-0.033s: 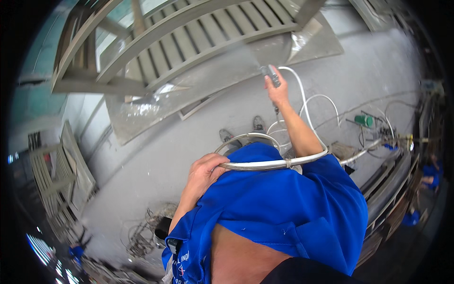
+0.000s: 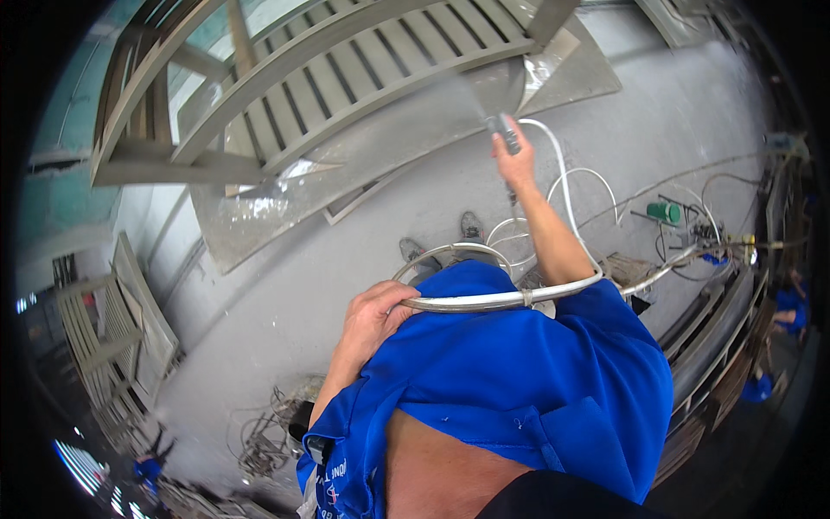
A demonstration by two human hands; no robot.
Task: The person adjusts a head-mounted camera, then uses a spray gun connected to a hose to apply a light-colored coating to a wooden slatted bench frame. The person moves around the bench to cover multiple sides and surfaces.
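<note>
My right hand (image 2: 516, 160) is stretched forward with its fingers wrapped round a metal spray gun (image 2: 503, 131). A pale mist fans out from the gun toward the slatted seat of a grey-green wooden bench (image 2: 346, 73). The gun stays apart from the bench. At my waist, my left hand (image 2: 376, 316) is closed on a thick bundle of white hose (image 2: 471, 303) that loops in front of my blue jacket. The white hose runs on past my right forearm and curves up near the gun.
Under the bench lies a grey board (image 2: 251, 221) with shiny patches. A second slatted bench (image 2: 99, 337) stands at the left. On the right, a green container (image 2: 663, 212) sits among hoses. Tangled cables (image 2: 264, 441) lie on the floor at lower left; people in blue are farther off.
My right hand and the spray gun have shifted slightly to the right, with the mist still coming out. The left hand keeps its hold on the hose.
</note>
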